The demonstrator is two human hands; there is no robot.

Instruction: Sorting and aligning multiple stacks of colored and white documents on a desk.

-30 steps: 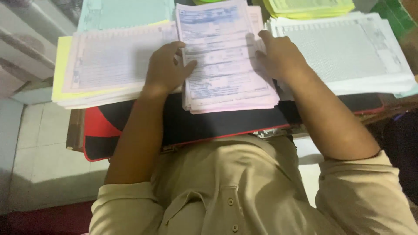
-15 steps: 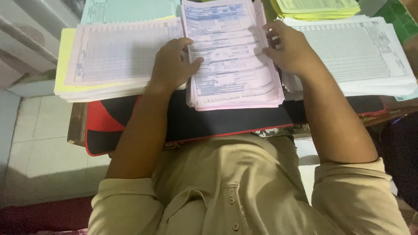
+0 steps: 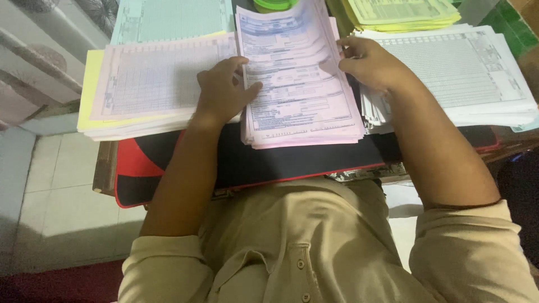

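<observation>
From where I watch, the biggest thing in view is the black mat with a red edge (image 3: 168, 168) that covers the desk, and on it lie 3 paper piles side by side, with more sheets beyond them. To the right sits a wide stack of white gridded forms (image 3: 466, 73), to the left a stack of pink gridded sheets (image 3: 146, 84) over yellow ones, and behind those a pale green sheet (image 3: 168, 19) and a yellow-green pile (image 3: 404, 11). Between the 2 wide stacks, square in front of me, lies the central stack of pink and white forms (image 3: 297, 84), the pile both hands are on. I judge it light sheet by sheet but floppy, thin paper that slides and fans easily, so it wants holding at the side edges with the pile kept squared, not pinched at 1 corner. My left hand (image 3: 224, 92) rests flat on its left edge, fingers loosely together, thumb spread onto the top sheet. My right hand (image 3: 370, 62) meets the right edge near the top, fingers curled against the sheets; whether they grip any page I cannot tell. Smallest, a green round object (image 3: 272, 4) peeks in at the top.
</observation>
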